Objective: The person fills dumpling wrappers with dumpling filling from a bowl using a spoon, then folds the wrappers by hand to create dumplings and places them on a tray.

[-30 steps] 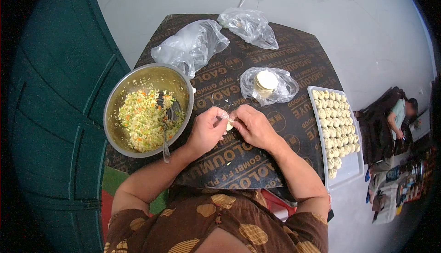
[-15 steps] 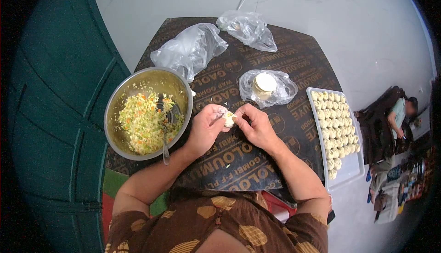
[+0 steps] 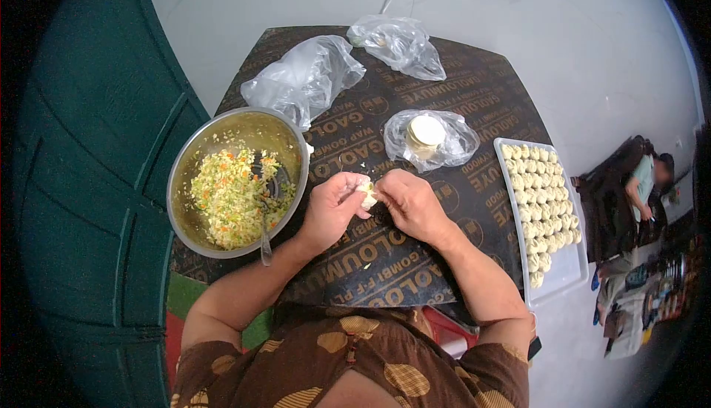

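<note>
A small dumpling (image 3: 367, 195) with a white wrapper and some filling showing sits between my two hands, above the dark table. My left hand (image 3: 331, 208) cups it, thumb and fingers around its left side. On the other side, my right hand (image 3: 407, 202) pinches the wrapper's edge with closed fingers. To the left stands a steel bowl (image 3: 178, 219) of chopped vegetable filling (image 3: 228, 193), with a spoon (image 3: 265, 243) leaning on its rim. Beyond my hands, a stack of round wrappers (image 3: 426, 132) rests on a clear plastic bag (image 3: 463, 145).
A white tray (image 3: 559, 278) with rows of pleated dumplings (image 3: 543, 197) is at the table's right edge. Two crumpled plastic bags (image 3: 304, 75) (image 3: 400, 47) lie at the back of the printed table (image 3: 326, 275). A seated person (image 3: 643, 189) is far right.
My right hand has turned inward, its fingers curling more over the wrapper's edge. The left hand still holds the dumpling in nearly the same place.
</note>
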A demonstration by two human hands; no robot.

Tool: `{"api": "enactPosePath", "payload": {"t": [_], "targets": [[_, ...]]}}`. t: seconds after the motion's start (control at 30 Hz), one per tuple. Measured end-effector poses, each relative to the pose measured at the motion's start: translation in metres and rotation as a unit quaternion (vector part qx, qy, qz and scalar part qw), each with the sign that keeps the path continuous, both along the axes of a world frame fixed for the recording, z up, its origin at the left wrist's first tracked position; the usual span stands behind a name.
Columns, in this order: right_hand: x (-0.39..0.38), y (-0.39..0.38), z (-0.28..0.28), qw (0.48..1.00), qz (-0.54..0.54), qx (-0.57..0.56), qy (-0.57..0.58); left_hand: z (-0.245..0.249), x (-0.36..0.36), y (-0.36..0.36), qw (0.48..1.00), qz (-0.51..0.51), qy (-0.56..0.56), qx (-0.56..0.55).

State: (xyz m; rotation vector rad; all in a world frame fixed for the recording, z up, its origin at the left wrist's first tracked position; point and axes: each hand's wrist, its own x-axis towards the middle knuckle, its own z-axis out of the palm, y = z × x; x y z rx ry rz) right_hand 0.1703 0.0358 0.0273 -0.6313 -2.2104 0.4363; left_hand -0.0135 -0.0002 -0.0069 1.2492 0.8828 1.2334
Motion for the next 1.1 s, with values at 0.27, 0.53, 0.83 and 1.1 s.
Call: {"api": "enactPosePath", "payload": {"t": [0.27,0.53,0.83,1.1], "targets": [[0.0,-0.004,0.0,0.988,-0.034,-0.147,0.029,0.0,0.004,-0.001,1.0,0.026,0.004,0.011],[0.002,0.001,-0.001,0.998,0.002,-0.066,0.014,0.002,0.0,-0.001,0.999,0.023,0.019,0.016],[0.0,-0.002,0.003,0.999,0.014,-0.048,0.005,0.01,-0.001,-0.002,0.989,-0.017,-0.109,-0.097],[-0.002,-0.003,0.001,1.0,0.019,-0.023,0.01,0.007,-0.003,-0.001,0.989,-0.02,-0.118,-0.082]]}}
